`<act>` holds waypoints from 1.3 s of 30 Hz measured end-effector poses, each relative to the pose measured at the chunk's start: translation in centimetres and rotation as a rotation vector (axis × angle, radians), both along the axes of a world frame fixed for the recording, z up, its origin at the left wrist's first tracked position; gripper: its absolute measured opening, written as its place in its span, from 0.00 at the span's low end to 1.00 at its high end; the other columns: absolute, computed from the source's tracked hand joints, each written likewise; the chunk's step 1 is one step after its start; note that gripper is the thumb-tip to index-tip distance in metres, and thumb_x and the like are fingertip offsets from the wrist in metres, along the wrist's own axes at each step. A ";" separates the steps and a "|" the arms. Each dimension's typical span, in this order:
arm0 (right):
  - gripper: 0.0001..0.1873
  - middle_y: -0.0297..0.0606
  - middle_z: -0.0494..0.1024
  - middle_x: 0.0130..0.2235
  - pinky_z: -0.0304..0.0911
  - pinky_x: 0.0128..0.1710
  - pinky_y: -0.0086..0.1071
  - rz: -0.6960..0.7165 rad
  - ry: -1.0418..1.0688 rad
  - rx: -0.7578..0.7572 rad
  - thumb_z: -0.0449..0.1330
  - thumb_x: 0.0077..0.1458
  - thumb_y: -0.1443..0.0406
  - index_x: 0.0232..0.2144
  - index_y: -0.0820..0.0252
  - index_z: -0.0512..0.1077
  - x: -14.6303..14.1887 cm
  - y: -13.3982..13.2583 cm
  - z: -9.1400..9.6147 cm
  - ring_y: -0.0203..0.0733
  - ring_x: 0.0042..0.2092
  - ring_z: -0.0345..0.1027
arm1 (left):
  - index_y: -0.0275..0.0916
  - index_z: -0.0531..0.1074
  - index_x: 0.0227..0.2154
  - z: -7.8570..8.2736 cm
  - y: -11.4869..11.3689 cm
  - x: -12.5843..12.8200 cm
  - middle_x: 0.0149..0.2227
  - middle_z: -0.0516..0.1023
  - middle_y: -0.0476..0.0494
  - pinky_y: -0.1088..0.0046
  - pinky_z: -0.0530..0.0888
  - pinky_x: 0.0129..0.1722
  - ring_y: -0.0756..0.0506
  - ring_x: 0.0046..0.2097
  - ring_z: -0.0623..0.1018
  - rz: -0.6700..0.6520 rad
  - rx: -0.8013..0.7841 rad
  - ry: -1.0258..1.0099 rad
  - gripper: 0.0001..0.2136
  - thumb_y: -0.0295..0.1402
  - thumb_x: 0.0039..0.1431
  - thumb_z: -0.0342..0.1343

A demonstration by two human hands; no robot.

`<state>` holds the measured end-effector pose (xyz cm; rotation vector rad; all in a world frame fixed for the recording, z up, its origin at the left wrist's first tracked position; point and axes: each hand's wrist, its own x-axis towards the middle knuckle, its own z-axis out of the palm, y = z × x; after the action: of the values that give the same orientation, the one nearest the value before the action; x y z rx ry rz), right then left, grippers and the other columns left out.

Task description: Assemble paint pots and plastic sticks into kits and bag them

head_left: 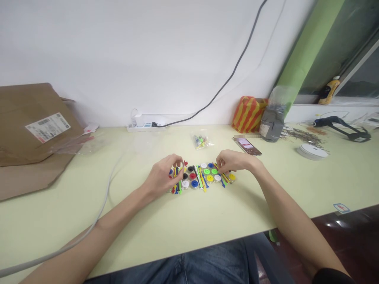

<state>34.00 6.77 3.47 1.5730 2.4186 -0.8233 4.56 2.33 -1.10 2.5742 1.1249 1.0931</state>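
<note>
- the left hand (162, 177) and the right hand (233, 161) sit just apart, both curled over a tight block of small coloured plastic pieces on a pale green table (89, 205).
- the fingers of each hand are bent and pinched together, the left at the block's left end and the right at its right end; whether either hand grips a piece cannot be told.
- the block lies between the hands: round plastic discs (206, 171) in red, blue, green, yellow, white and black, in rows, with thin coloured plastic sticks (201, 178) running between them.
- beyond the block, a small clear plastic bag (200, 140) holds more coloured pieces.
- further right lie a smartphone (246, 145) with a lit screen and a roll of white tape (312, 151).
- against the wall stand an orange and yellow striped bag (248, 114) and a white power strip (145, 127).
- on the left lies a brown paper mailer (35, 136) with a white shipping label (47, 127); its print is too small to read.
</note>
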 end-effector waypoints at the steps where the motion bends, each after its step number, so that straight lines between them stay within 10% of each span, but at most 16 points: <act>1: 0.06 0.40 0.80 0.29 0.58 0.25 0.27 -0.001 0.000 0.005 0.62 0.47 0.65 0.30 0.62 0.75 0.0 0.0 0.0 0.37 0.29 0.70 | 0.41 0.67 0.41 0.0 0.0 0.0 0.36 0.74 0.47 0.70 0.71 0.37 0.48 0.37 0.74 -0.002 -0.001 0.002 0.05 0.32 0.63 0.52; 39: 0.14 0.31 0.61 0.22 0.44 0.25 0.32 0.047 -0.100 0.174 0.56 0.54 0.64 0.19 0.59 0.60 -1.0 0.1 -1.6 0.34 0.24 0.49 | 0.40 0.67 0.42 0.2 -0.3 0.1 0.35 0.74 0.47 0.70 0.71 0.37 0.48 0.36 0.74 0.007 -0.008 0.009 0.05 0.32 0.63 0.51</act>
<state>32.99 6.89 1.89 1.5668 2.5025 -0.5259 4.69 2.02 -0.93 2.5744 1.1382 1.0772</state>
